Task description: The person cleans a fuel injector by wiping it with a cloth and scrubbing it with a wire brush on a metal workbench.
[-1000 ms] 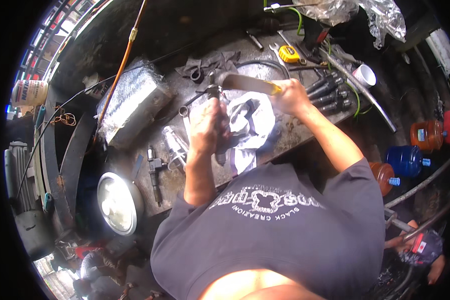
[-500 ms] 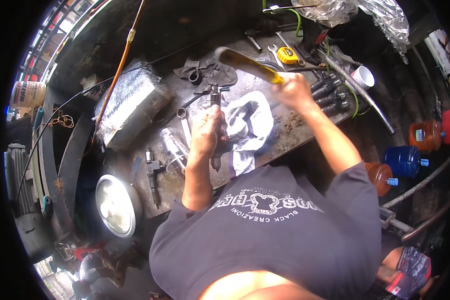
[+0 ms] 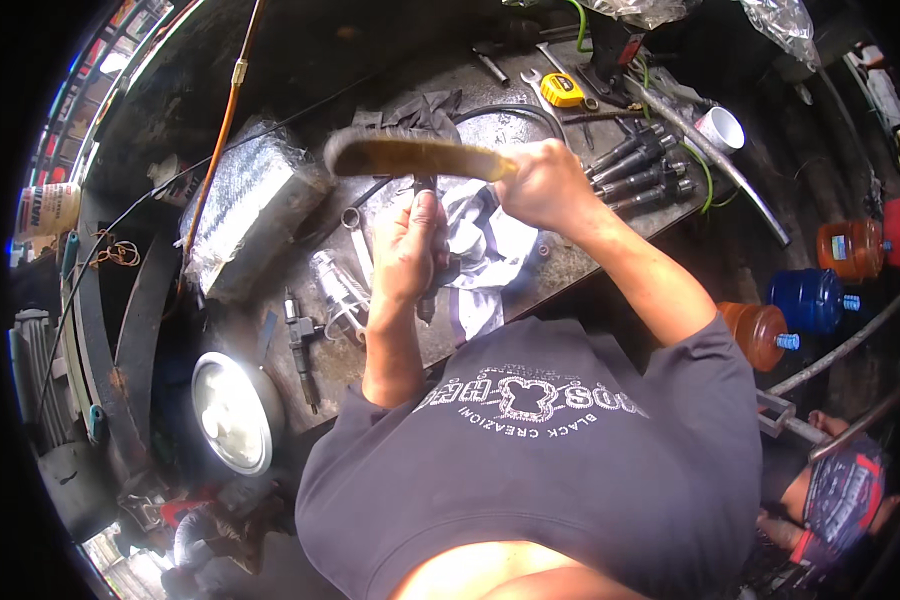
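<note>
My right hand (image 3: pixel 545 185) is closed round the yellow handle of a brush (image 3: pixel 420 158), whose long bristled head is somewhat blurred. The brush head lies across the upper end of a dark diesel injector (image 3: pixel 426 307) and hides it; whether they touch I cannot tell. My left hand (image 3: pixel 404 250) grips the injector upright, thumb along its body. Beside that hand, a crumpled white cloth (image 3: pixel 490 240) lies on the bench. A second injector (image 3: pixel 300 350) rests at the left near the bench edge, beside a clear plastic cup (image 3: pixel 338 290).
Several injectors (image 3: pixel 635 165) lie in a group at the right. A yellow tape measure (image 3: pixel 562 90) and wrenches are at the back. A plastic-wrapped block (image 3: pixel 255 215) stands left, a round metal lid (image 3: pixel 232 413) below it. Large water bottles (image 3: pixel 805 308) stand right. Another person (image 3: pixel 835 500) is at the lower right.
My right hand has swung the brush left and slightly down, from beyond the injector to across its top. The left hand keeps its grip on the injector.
</note>
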